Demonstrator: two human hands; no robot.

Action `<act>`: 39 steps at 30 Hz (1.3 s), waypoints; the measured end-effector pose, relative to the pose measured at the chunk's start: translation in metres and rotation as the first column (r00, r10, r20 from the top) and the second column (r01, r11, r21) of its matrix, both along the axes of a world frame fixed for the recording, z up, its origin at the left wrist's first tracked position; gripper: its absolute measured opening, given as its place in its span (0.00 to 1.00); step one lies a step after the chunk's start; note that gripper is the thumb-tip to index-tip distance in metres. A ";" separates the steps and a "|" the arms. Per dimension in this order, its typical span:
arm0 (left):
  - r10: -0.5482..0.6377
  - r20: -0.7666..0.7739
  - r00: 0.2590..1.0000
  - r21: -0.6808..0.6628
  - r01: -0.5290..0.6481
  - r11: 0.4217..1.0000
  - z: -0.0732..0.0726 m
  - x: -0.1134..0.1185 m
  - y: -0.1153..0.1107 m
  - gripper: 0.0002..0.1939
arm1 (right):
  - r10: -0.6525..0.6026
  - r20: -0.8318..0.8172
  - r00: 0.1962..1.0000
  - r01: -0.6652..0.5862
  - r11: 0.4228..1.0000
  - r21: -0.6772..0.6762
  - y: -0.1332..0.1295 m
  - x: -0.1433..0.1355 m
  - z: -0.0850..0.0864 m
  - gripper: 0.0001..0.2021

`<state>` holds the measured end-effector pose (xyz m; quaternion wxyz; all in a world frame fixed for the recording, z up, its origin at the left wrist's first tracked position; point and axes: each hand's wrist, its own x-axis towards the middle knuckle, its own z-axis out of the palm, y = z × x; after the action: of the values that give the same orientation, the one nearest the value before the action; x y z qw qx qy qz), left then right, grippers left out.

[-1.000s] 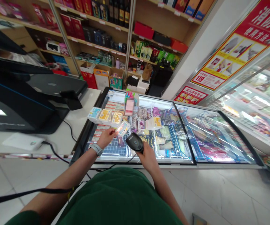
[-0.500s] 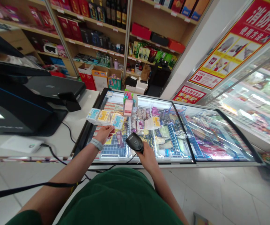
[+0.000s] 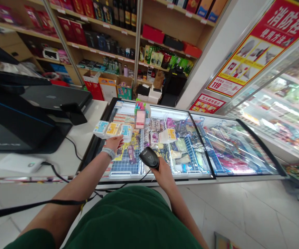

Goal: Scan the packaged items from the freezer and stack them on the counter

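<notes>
My left hand point(image 3: 114, 143) pinches the near corner of a small clear plastic box with a blue label point(image 3: 126, 131). This box stands in a row on the glass freezer top, beside a yellow-labelled box point(image 3: 113, 129) and another blue-labelled box point(image 3: 102, 127). My right hand point(image 3: 162, 172) is wrapped round the handle of a black barcode scanner point(image 3: 149, 158), its head pointing up and left over the glass. Right of the row lie a purple-labelled box point(image 3: 154, 138) and a stack of yellow-labelled boxes point(image 3: 170, 135).
A chest freezer point(image 3: 215, 179) with packets under its glass runs to the right. On the left, a counter point(image 3: 73, 152) carries a dark till point(image 3: 11, 121) and a white device point(image 3: 19, 163). A colourful container point(image 3: 140, 103) stands at the freezer's back. The scanner's cable crosses the front edge.
My left hand has moved the blue-labelled box slightly left and straightened it, in line with the yellow-labelled box. The scanner in my right hand has barely moved.
</notes>
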<state>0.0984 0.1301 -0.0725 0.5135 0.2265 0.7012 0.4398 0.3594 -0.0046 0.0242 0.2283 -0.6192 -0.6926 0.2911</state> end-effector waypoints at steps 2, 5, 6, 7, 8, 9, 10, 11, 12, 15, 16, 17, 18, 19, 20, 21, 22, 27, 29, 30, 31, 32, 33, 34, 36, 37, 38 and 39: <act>-0.005 -0.040 0.999 -0.006 0.004 1.000 0.000 0.000 -0.001 0.14 | -0.005 0.000 1.000 0.005 1.000 -0.002 0.001 0.000 -0.001 0.08; -0.019 -0.095 0.995 -0.012 0.018 1.000 -0.001 0.000 -0.004 0.15 | -0.004 0.002 1.000 0.004 1.000 -0.007 0.002 0.000 -0.001 0.08; -0.024 -0.112 0.993 -0.015 0.023 1.000 -0.001 -0.001 -0.005 0.16 | -0.002 0.005 1.000 0.002 1.000 -0.007 0.002 0.000 -0.001 0.08; -0.029 -0.129 0.991 -0.017 0.027 0.999 -0.002 -0.001 -0.007 0.17 | 0.000 0.008 1.000 0.000 1.000 -0.007 0.002 0.000 -0.001 0.08; -0.034 -0.146 0.989 -0.016 0.032 0.999 -0.002 -0.001 -0.008 0.17 | -0.001 0.010 1.000 0.001 1.000 -0.007 0.002 0.000 -0.001 0.08; -0.040 -0.161 0.986 -0.013 0.038 0.999 -0.002 -0.001 -0.010 0.19 | -0.003 0.010 1.000 0.003 1.000 -0.009 0.002 0.000 0.000 0.08; -0.048 -0.173 0.984 -0.008 0.048 0.999 -0.002 -0.001 -0.013 0.20 | -0.005 0.007 1.000 0.005 1.000 -0.012 0.002 0.000 0.000 0.08; -0.060 -0.183 0.981 0.000 0.061 0.998 -0.002 0.000 -0.016 0.21 | -0.007 0.003 1.000 0.007 1.000 -0.014 0.002 0.001 0.000 0.08; -0.076 -0.190 0.979 0.008 0.079 0.997 -0.002 0.002 -0.020 0.23 | -0.011 -0.001 1.000 0.011 1.000 -0.014 0.002 0.001 0.000 0.08; -0.170 -0.202 0.965 0.018 0.177 0.984 -0.004 0.015 -0.031 0.26 | -0.029 0.003 1.000 0.029 1.000 -0.008 0.001 0.005 -0.002 0.07; -0.216 -0.205 0.955 0.013 0.224 0.975 -0.006 0.021 -0.034 0.26 | -0.038 0.007 0.999 0.038 0.999 -0.005 0.000 0.006 -0.002 0.07; -0.267 -0.208 0.941 0.005 0.274 0.962 -0.009 0.028 -0.035 0.26 | -0.048 0.013 0.999 0.048 0.999 -0.003 0.000 0.008 -0.003 0.07; -0.321 -0.210 0.923 -0.007 0.327 0.945 -0.012 0.036 -0.035 0.25 | -0.057 0.017 0.998 0.057 0.998 0.000 -0.001 0.010 -0.003 0.08; -0.372 -0.214 0.903 -0.022 0.377 0.926 -0.015 0.044 -0.034 0.23 | -0.069 0.019 0.997 0.069 0.998 0.004 -0.002 0.012 -0.003 0.08; -0.419 -0.221 0.881 -0.038 0.422 0.906 -0.019 0.052 -0.032 0.22 | -0.083 0.019 0.996 0.083 0.997 0.007 -0.004 0.014 -0.003 0.08; -0.462 -0.230 0.857 -0.054 0.462 0.885 -0.023 0.060 -0.028 0.22 | -0.099 0.017 0.995 0.099 0.995 0.008 -0.006 0.017 -0.003 0.08; -0.500 -0.244 0.831 -0.072 0.499 0.864 -0.027 0.068 -0.023 0.21 | -0.117 0.014 0.993 0.117 0.993 0.010 -0.008 0.020 -0.003 0.08; -0.609 -0.414 0.676 -0.160 0.605 0.780 -0.044 0.102 0.010 0.23 | -0.227 0.027 0.973 0.228 0.974 -0.009 -0.021 0.035 -0.005 0.07; -0.623 -0.501 0.601 -0.181 0.631 0.754 -0.049 0.116 0.022 0.26 | -0.272 0.033 0.962 0.273 0.962 -0.006 -0.028 0.040 -0.007 0.07; -0.625 -0.541 0.563 -0.186 0.645 0.741 -0.050 0.123 0.028 0.28 | -0.291 0.031 0.956 0.291 0.957 -0.002 -0.032 0.043 -0.007 0.07; -0.623 -0.580 0.525 -0.188 0.659 0.729 -0.052 0.131 0.033 0.29 | -0.307 0.025 0.951 0.307 0.952 0.001 -0.035 0.046 -0.008 0.07; -0.618 -0.617 0.488 -0.186 0.672 0.717 -0.053 0.138 0.037 0.31 | -0.322 0.019 0.947 0.322 0.947 0.003 -0.039 0.049 -0.008 0.07; -0.609 -0.652 0.453 -0.183 0.685 0.705 -0.054 0.145 0.041 0.32 | -0.337 0.013 0.941 0.337 0.942 0.002 -0.042 0.051 -0.008 0.07; -0.598 -0.683 0.419 -0.180 0.697 0.694 -0.054 0.152 0.045 0.33 | -0.354 0.011 0.935 0.354 0.935 0.002 -0.045 0.054 -0.008 0.07; -0.576 -0.733 0.362 -0.181 0.713 0.678 -0.054 0.166 0.051 0.35 | -0.394 0.014 0.919 0.394 0.919 -0.001 -0.052 0.059 -0.009 0.08; -0.567 -0.750 0.340 -0.184 0.717 0.672 -0.054 0.172 0.054 0.36 | -0.415 0.017 0.910 0.415 0.910 -0.004 -0.055 0.061 -0.009 0.09; -0.560 -0.764 0.322 -0.189 0.718 0.670 -0.054 0.178 0.057 0.37 | -0.435 0.021 0.900 0.435 0.900 -0.009 -0.057 0.062 -0.009 0.09; -0.553 -0.774 0.308 -0.194 0.717 0.670 -0.054 0.184 0.060 0.38 | -0.452 0.023 0.892 0.452 0.892 -0.014 -0.060 0.064 -0.010 0.10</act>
<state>0.2820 0.1897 -0.1265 0.2595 0.6989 0.6561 0.1174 0.4234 -0.0647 0.0144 0.2774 -0.7680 -0.5292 0.2308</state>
